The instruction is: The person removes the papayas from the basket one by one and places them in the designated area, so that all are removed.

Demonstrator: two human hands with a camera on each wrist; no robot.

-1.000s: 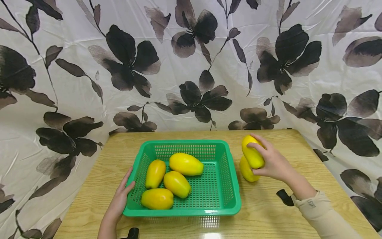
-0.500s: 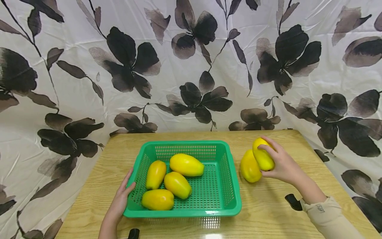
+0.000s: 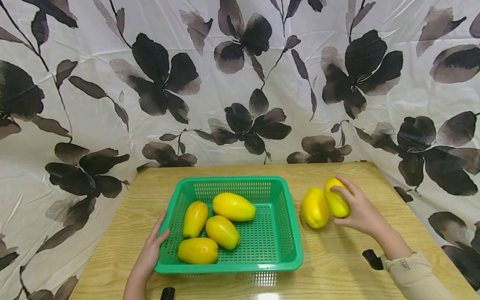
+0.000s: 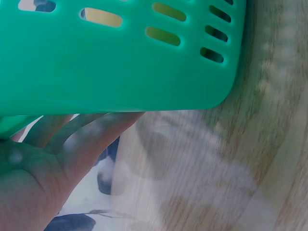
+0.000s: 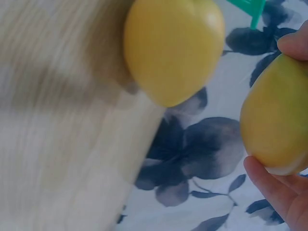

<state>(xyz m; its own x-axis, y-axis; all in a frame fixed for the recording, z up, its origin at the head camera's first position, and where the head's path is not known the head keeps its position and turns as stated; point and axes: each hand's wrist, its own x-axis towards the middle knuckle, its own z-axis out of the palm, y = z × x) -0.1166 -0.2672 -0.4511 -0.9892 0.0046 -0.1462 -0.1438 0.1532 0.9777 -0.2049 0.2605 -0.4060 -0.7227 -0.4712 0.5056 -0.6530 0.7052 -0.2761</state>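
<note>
My right hand (image 3: 358, 208) grips a yellow papaya (image 3: 336, 199) between thumb and fingers, to the right of the green basket (image 3: 294, 233). Another papaya (image 3: 314, 208) is just left of the held one. In the right wrist view, the held papaya (image 5: 279, 115) has fingertips at both ends, and the other papaya (image 5: 173, 48) shows apart from it. My left hand (image 3: 148, 250) rests against the basket's left side, thumb near the rim. Its fingers look straight along the outer wall in the left wrist view, though their tips are partly hidden behind the basket (image 4: 120, 77).
Several papayas (image 3: 223, 231) lie in the left and middle of the basket. A wooden table (image 3: 337, 266) carries everything. Behind it and at both sides hangs a white cloth (image 3: 210, 141) with dark flowers.
My right hand has carried its papaya rightward and slightly toward me, uncovering more of the other papaya. The left hand and basket have stayed in place.
</note>
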